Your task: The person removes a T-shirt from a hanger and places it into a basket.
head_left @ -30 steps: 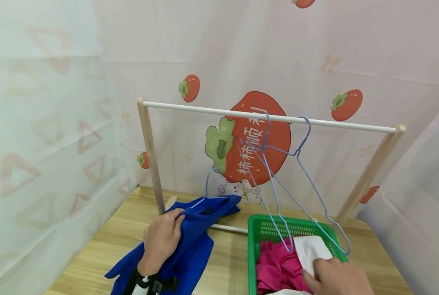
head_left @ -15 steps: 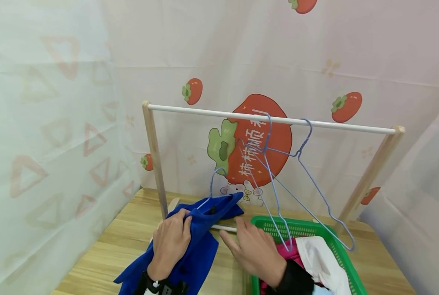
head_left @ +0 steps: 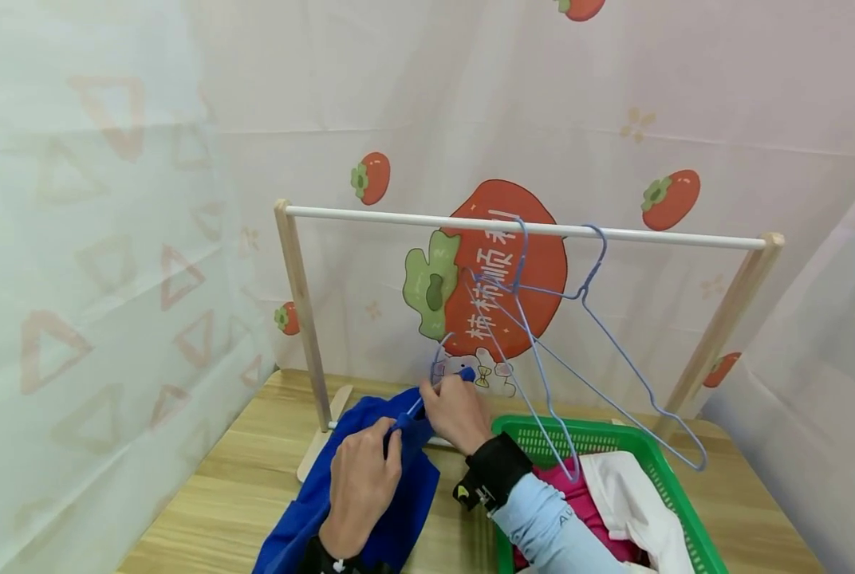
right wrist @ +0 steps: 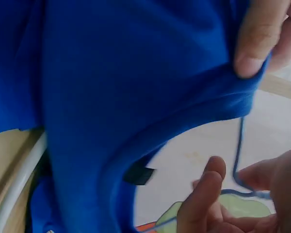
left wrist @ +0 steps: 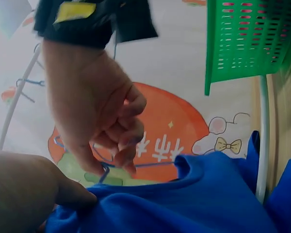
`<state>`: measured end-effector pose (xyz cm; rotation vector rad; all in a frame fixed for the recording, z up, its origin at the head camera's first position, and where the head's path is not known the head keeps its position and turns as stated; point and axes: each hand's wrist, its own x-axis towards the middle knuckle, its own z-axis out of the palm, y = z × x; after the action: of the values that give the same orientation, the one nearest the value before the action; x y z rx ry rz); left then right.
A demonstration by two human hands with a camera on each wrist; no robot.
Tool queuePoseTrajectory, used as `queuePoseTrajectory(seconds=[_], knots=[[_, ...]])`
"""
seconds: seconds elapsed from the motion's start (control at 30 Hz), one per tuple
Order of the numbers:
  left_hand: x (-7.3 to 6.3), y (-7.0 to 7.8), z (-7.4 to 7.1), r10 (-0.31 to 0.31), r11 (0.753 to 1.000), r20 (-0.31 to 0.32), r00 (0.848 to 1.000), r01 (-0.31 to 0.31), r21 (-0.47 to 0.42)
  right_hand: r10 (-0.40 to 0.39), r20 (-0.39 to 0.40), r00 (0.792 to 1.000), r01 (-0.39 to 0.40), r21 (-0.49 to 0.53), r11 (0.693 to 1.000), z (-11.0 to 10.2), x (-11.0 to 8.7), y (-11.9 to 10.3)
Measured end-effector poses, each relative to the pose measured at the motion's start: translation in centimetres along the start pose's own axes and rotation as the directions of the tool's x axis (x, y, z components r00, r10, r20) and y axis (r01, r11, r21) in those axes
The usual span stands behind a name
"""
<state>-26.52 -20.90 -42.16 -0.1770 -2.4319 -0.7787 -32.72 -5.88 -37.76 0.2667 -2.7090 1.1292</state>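
A blue shirt (head_left: 409,494) hangs partly over a thin blue clothes hanger (head_left: 435,359), whose hook rises above the collar. My left hand (head_left: 363,478) pinches the shirt at the edge of its neckline. In the right wrist view, the left thumb (right wrist: 252,53) presses the collar beside the hanger wire. My right hand (head_left: 458,410) is at the hanger's neck, its thumb and curled fingers about the wire, as the right wrist view shows. A dark label (right wrist: 139,174) shows inside the collar. Most of the hanger is hidden by cloth and hands.
A white rail (head_left: 399,217) on wooden posts spans the table (head_left: 212,486). Two empty blue hangers (head_left: 535,351) hang from it, reaching down over a green basket (head_left: 578,430). Pink cloth (head_left: 567,486) and white cloth (head_left: 632,498) lie in the basket.
My right hand has left the basket and moved left to the hanger in the shirt. The left hand, shirt and hanger have shifted slightly right, and the hook has tilted.
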Motion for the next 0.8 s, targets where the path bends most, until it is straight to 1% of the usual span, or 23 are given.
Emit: queuePoseTrajectory(seconds=[0.1, 0.23, 0.3, 0.37, 0.43, 0.5, 0.53, 0.57, 0.63, 0.73, 0.77, 0.8], knots=[[-0.3, -0.1, 0.0, 0.031, 0.999, -0.006, 1.0, -0.031, 0.009, 0.032, 0.039, 0.999, -0.032, -0.009, 0.999, 0.3, -0.1, -0.5], [-0.5, 0.0, -0.4, 0.079, 0.996, -0.016, 0.997, -0.078, 0.034, 0.053, 0.059, 0.997, -0.055, 0.033, 0.998, 0.7, 0.0, -1.0], [-0.6, 0.2, -0.7, 0.107, 0.993, -0.021, 0.994, -0.106, 0.052, 0.045, 0.029, 0.999, -0.046, 0.036, 0.998, 0.8, 0.4, -1.1], [-0.6, 0.7, -1.1, 0.146, 0.986, -0.022, 0.989, -0.143, 0.083, 0.03, -0.05, 0.998, -0.031, -0.02, 0.999, 0.8, 1.2, -1.1], [-0.9, 1.5, -1.5, 0.188, 0.976, -0.012, 0.982, -0.185, 0.113, 0.036, -0.147, 0.989, -0.048, -0.08, 0.996, 0.7, 2.0, -0.8], [-1.4, 2.5, -2.0, 0.232, 0.962, 0.019, 0.973, -0.232, 0.144, 0.049, -0.227, 0.973, -0.079, -0.127, 0.989, 0.5, 2.7, -0.4], [-1.7, 3.1, -2.3, 0.253, 0.952, 0.042, 0.967, -0.256, 0.168, 0.054, -0.254, 0.966, -0.091, -0.139, 0.986, 0.4, 3.0, -0.2], [-2.0, 3.6, -2.5, 0.274, 0.939, 0.061, 0.96, -0.281, 0.196, 0.064, -0.262, 0.963, -0.101, -0.133, 0.986, 0.3, 3.2, -0.1], [-2.6, 4.6, -3.1, 0.293, 0.914, 0.118, 0.949, -0.314, 0.255, 0.064, -0.259, 0.964, -0.095, -0.111, 0.989, 0.2, 3.5, 0.0], [-3.2, 5.2, -4.6, 0.305, 0.876, 0.207, 0.929, -0.359, 0.321, 0.057, -0.26, 0.964, -0.09, -0.115, 0.989, 0.1, 3.8, -0.1], [-3.3, 5.2, -5.2, 0.307, 0.868, 0.241, 0.921, -0.374, 0.326, 0.061, -0.261, 0.963, -0.095, -0.119, 0.988, 0.0, 4.0, -0.2], [-3.3, 5.1, -5.8, 0.299, 0.869, 0.285, 0.911, -0.383, 0.313, 0.063, -0.271, 0.961, -0.1, -0.125, 0.987, 0.0, 4.1, -0.2]])
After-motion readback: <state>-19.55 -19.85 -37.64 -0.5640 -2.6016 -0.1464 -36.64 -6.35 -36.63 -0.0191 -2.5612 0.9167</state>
